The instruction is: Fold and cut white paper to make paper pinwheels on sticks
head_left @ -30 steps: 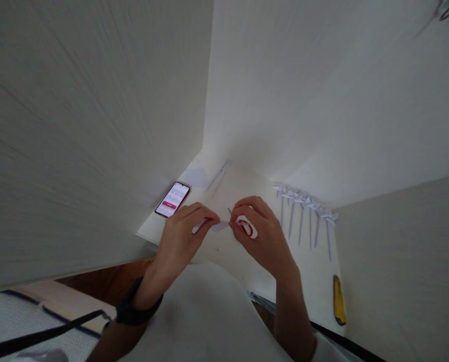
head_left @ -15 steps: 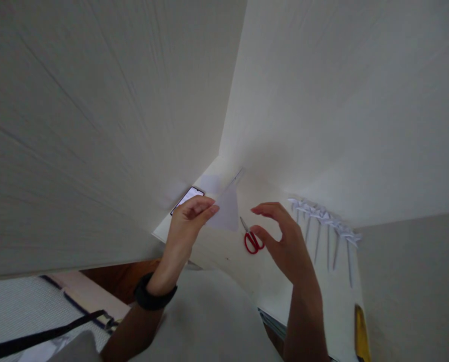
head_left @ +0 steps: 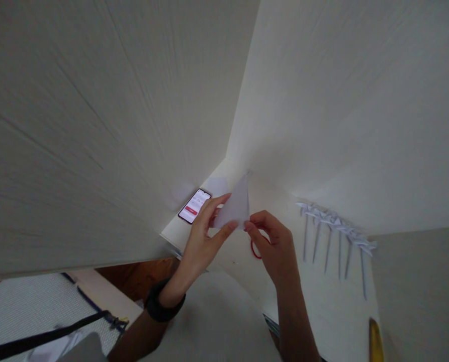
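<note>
**Over a white desk top, two hands hold one paper triangle**

Above the white desk top (head_left: pixel 322 301), both hands meet on a single white paper triangle (head_left: pixel 236 206), which stands upright with its point reaching toward the far corner. The left hand (head_left: pixel 205 236) pinches the triangle's lower left edge between thumb and fingers; a dark band (head_left: pixel 163 306) circles that wrist. The right hand (head_left: pixel 273 246) pinches the lower right corner with its fingertips curled in.

One pair of red-handled scissors (head_left: pixel 255 250) lies on the desk just behind the right hand, mostly hidden, only a red loop showing. One phone (head_left: pixel 194 206) lies flat near the left hand, screen lit with a red bar. To the right, well apart from the hands, a row of white paper pinwheels on sticks (head_left: pixel 335 226) lies side by side; about seven, though the blur makes the count unsure. One yellow tool (head_left: pixel 375 342) pokes in at the lower right edge.

White panelled walls close the desk in on the left, behind and on the right. Lower left, wood and a pale woven surface with a dark strap (head_left: pixel 43 334) show below the desk.
</note>
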`<state>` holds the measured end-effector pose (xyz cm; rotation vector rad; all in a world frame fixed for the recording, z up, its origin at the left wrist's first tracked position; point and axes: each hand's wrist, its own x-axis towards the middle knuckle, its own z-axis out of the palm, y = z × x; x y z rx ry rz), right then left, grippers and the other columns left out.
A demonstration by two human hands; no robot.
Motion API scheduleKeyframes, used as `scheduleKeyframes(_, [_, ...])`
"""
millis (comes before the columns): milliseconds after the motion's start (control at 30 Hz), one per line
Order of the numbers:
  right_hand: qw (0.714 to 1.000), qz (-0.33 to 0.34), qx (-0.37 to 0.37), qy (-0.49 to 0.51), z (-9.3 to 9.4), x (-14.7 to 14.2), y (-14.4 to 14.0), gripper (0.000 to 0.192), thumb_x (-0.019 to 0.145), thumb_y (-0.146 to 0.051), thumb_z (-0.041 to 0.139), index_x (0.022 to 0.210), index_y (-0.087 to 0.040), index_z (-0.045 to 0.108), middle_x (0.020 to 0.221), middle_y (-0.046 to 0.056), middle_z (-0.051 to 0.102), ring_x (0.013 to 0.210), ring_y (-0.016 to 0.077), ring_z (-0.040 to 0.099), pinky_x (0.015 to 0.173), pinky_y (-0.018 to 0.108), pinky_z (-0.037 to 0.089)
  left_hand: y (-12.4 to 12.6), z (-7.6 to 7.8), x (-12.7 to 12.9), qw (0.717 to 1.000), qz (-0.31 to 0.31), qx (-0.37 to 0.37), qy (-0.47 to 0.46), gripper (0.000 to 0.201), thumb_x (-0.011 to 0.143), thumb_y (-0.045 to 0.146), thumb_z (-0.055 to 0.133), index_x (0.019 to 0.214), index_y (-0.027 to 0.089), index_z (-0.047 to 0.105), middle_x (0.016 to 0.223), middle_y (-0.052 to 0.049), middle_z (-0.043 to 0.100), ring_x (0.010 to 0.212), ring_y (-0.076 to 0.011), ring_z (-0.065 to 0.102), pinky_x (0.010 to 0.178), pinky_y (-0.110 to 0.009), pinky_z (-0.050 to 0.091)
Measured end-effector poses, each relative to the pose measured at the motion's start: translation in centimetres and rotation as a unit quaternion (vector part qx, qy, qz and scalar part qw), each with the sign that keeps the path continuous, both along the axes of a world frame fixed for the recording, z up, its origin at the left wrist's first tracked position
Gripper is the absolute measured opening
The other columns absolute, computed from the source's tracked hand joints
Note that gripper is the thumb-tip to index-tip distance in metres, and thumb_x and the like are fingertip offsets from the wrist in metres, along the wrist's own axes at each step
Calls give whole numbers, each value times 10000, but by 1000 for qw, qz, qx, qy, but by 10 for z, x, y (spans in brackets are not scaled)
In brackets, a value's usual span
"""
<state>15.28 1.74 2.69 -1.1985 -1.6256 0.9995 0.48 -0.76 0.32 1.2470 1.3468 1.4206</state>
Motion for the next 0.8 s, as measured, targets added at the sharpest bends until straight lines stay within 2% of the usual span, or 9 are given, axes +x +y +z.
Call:
scheduleKeyframes(67, [1000,-6,-5,22,0,-1,-1,125,809,-261,639,710,-204,588,670,-18,609,657,139,594,648,273,477,0,0,1,999,-29,15,38,545,807,332,705,1320,284,525,1363,-88,544,1224,-244,536,997,-373,467])
scheduleKeyframes(167, [999,-6,-10,53,-1,-2,-3,163,785,-240,657,668,-207,548,657,-26,571,661,139,574,639,269,466,0,2,4,996,-79,0,38,603,787,331,725,1346,280,505,1417,-88,513,1281,-243,499,1036,-373,441])
scheduleKeyframes(333, [993,12,4,118,-4,0,-5,194,777,-198,663,637,-209,529,671,-32,540,662,127,542,618,256,438,1,1,7,990,-130,-53,-19,506,828,340,679,1310,269,545,1330,-90,597,1212,-234,567,981,-355,484])
scheduleKeyframes(500, [990,21,3,142,-11,4,-7,201,803,-221,668,660,-210,528,723,-17,539,713,137,531,642,269,420,5,-4,8,975,-175,-58,-121,505,815,376,692,1295,277,569,1373,-76,581,1214,-248,576,1030,-377,450])
scheduleKeyframes(600, [990,24,-2,139,-15,6,-8,215,817,-242,670,670,-210,517,737,-17,522,722,136,518,647,269,411,1,4,9,968,-171,-78,-168,497,783,390,724,1250,259,618,1339,-69,616,1197,-264,589,1029,-374,445])
scheduleKeyframes(667, [991,28,-4,132,-16,7,-9,227,826,-247,669,671,-210,508,734,-20,511,717,133,510,638,265,403,-3,12,11,965,-140,-112,-193,443,820,384,688,1242,264,633,1312,-55,638,1186,-252,595,1009,-341,450])
scheduleKeyframes(733, [992,33,-1,120,-17,9,-10,233,829,-241,670,673,-210,501,741,-20,509,712,129,506,633,262,398,-6,17,12,965,-107,-131,-201,402,843,398,658,1217,252,657,1299,-60,648,1186,-258,590,945,-307,477])
scheduleKeyframes(800, [994,39,2,106,-17,11,-11,228,830,-221,667,676,-208,500,768,-16,518,717,125,508,639,261,401,-6,17,12,961,-88,-148,-215,376,829,396,672,1167,233,689,1237,-68,684,1090,-248,637,825,-272,507])
